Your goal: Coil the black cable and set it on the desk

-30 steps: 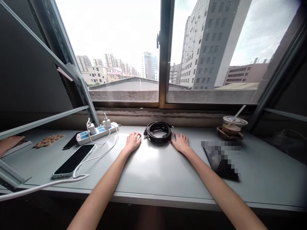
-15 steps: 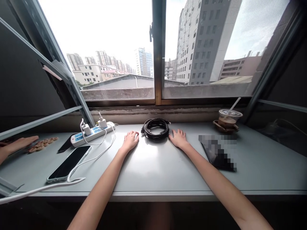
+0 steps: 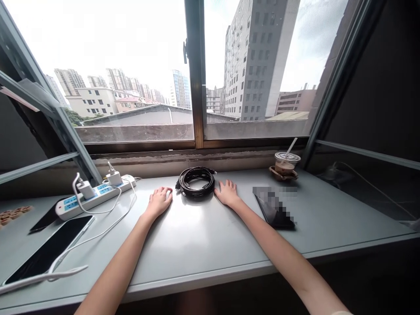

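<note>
A coiled black cable (image 3: 196,181) lies on the grey table (image 3: 203,236) close to the window sill. My left hand (image 3: 159,200) rests flat on the table just left of the coil, fingers spread, holding nothing. Just right of the coil, my right hand (image 3: 227,193) lies flat too, fingers apart and close to the cable's edge. Neither hand grips the cable.
A white power strip (image 3: 88,197) with chargers and white cords sits at the left, with a phone (image 3: 46,251) near the front left edge and another dark phone (image 3: 42,221) behind. A dark tablet (image 3: 274,212) lies right of my right arm. An iced coffee cup (image 3: 285,165) stands at the back right.
The view has swung to the right, so everything sits further left in the picture. Another person's hand at the far left has dropped out of view. My hands stay beside the coil.
</note>
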Available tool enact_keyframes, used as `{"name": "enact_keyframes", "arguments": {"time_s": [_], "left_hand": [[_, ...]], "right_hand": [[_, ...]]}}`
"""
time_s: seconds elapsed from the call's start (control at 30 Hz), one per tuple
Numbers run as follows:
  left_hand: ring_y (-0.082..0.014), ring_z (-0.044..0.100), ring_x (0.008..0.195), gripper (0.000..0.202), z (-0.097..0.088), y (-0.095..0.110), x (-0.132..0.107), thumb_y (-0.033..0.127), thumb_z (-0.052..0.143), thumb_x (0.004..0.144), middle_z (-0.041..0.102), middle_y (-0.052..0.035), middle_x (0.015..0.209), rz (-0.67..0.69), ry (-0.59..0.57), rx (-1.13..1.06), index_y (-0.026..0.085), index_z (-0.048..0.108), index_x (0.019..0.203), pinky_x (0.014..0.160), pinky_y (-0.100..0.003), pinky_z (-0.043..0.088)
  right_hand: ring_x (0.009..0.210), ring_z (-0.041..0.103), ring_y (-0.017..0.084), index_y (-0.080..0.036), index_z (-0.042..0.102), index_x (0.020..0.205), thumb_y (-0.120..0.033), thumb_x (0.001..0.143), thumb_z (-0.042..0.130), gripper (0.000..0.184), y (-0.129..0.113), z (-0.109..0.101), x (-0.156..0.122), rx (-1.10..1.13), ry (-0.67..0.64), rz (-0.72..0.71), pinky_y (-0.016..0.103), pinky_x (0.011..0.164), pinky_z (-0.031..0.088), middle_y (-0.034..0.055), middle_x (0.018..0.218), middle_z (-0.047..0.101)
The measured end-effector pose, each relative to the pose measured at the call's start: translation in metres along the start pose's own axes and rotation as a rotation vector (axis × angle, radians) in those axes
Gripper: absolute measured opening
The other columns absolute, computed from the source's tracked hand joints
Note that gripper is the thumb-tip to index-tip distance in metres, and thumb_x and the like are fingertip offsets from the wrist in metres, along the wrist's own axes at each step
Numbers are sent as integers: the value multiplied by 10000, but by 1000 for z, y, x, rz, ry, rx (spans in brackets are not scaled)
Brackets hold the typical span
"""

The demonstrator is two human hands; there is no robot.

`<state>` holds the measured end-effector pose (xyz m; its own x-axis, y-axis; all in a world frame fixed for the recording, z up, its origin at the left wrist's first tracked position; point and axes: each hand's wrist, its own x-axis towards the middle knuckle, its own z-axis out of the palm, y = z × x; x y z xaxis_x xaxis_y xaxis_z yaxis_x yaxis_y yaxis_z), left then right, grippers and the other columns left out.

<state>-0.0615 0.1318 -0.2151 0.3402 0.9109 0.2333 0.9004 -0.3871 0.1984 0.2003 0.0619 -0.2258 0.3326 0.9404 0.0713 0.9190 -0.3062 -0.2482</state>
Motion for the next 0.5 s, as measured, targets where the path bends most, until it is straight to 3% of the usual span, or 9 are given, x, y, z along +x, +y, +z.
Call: {"name": "enact_keyframes", "arguments": {"time_s": [0.37,0.5], "left_hand": [[-282,461,1117,385,1,0,1,347,315,851,550,-106,1166,-7,1,31,204,557,1114,940,-436,365],[-276,451,1143,430,3,1,0,343,300,860,537,-111,1220,-22,22,32,180,496,1206,954,-421,356]], "right_hand": [[1322,226,323,-138,354,1390,-473,905,272,595,1,0,1,7,-10,8,446,1035,139,207,1418,312],[1312,236,325,-114,331,1394,-469,901,285,609,1,3,1,15,4,9,450,1032,147,210,1403,330]]}}
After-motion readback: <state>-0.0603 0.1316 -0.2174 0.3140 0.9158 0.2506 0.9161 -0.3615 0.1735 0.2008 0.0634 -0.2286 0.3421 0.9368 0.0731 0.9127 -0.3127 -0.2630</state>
